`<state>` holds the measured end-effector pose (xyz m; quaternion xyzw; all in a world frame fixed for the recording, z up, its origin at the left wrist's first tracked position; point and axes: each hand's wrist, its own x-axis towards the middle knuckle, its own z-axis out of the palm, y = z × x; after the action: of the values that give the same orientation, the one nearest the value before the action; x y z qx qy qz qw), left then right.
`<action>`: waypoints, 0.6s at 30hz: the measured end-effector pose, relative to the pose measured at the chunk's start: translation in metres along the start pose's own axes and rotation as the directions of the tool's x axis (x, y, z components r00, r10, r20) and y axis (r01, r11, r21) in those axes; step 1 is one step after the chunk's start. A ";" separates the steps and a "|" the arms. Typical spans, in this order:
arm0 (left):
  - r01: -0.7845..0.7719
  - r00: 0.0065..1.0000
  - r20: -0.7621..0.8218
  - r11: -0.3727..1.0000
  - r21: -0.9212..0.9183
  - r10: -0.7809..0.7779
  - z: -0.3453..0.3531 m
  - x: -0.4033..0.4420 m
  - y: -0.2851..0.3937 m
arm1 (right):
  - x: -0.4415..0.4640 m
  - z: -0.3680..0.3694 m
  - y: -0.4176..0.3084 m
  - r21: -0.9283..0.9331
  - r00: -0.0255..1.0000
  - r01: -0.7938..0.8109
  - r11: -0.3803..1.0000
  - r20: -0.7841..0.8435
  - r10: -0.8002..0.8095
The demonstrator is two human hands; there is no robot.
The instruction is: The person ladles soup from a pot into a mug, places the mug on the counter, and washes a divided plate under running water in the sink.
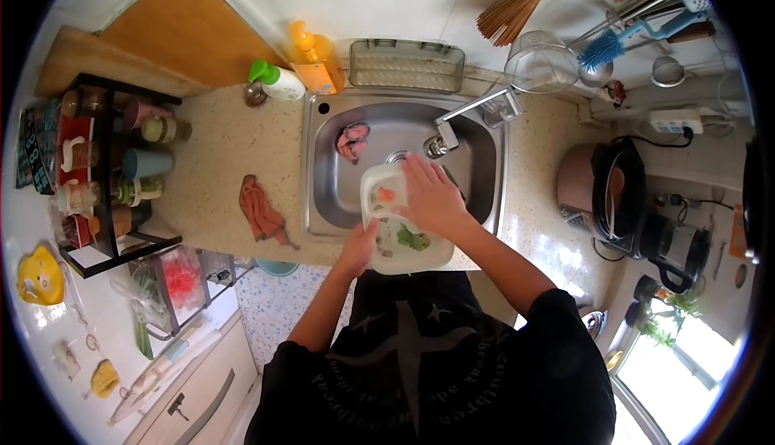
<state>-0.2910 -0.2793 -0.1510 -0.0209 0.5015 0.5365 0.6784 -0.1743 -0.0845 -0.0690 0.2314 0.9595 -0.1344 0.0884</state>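
A pale divided tray (404,258) with food scraps, orange in its upper part and a green leafy piece (413,238) lower down, is held over the front of the steel sink (323,203). My left hand (361,246) grips the tray's left edge. My right hand (430,196) lies over the tray's upper right part with its fingers stretched out; whether its palm touches the tray is hidden. Behind the hands, the faucet (446,134) reaches over the basin. A pink cloth (353,142) lies in the basin's upper left.
Left of the sink, another pink cloth (264,213) lies on the counter (210,179). An orange pump bottle (317,58), a white bottle (282,82) and a drainer box (406,66) stand behind. A spice rack (105,179) is at left, a cooker (585,183) at right.
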 end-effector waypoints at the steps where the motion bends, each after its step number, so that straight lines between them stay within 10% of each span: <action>1: -0.028 1.000 -0.010 0.999 -0.021 0.027 0.002 -0.001 0.001 | -0.004 0.001 0.004 -0.022 1.000 -0.022 0.999 -0.016 0.022; 7: -0.025 0.998 -0.057 0.988 0.154 0.034 0.004 -0.002 0.003 | -0.007 0.017 0.002 0.078 0.958 -0.227 0.971 -0.160 0.237; 12: -0.232 0.972 0.100 0.944 0.236 0.213 0.000 0.015 -0.012 | 0.009 0.029 -0.045 0.341 0.993 0.086 0.936 -0.105 -0.053; 15: -0.433 0.901 -0.054 0.900 -0.039 0.431 0.037 0.006 0.010 | 0.004 0.032 -0.060 0.352 0.980 0.185 0.918 -0.132 -0.147; 18: -0.235 0.967 0.024 0.920 -0.313 0.255 0.019 0.008 0.013 | -0.012 0.035 -0.072 0.479 0.982 0.187 0.858 -0.087 -0.166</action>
<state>-0.2890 -0.2569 -0.1406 -0.0461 0.3884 0.6891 0.6100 -0.1941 -0.1616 -0.0836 0.1601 0.9139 -0.3731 -0.0054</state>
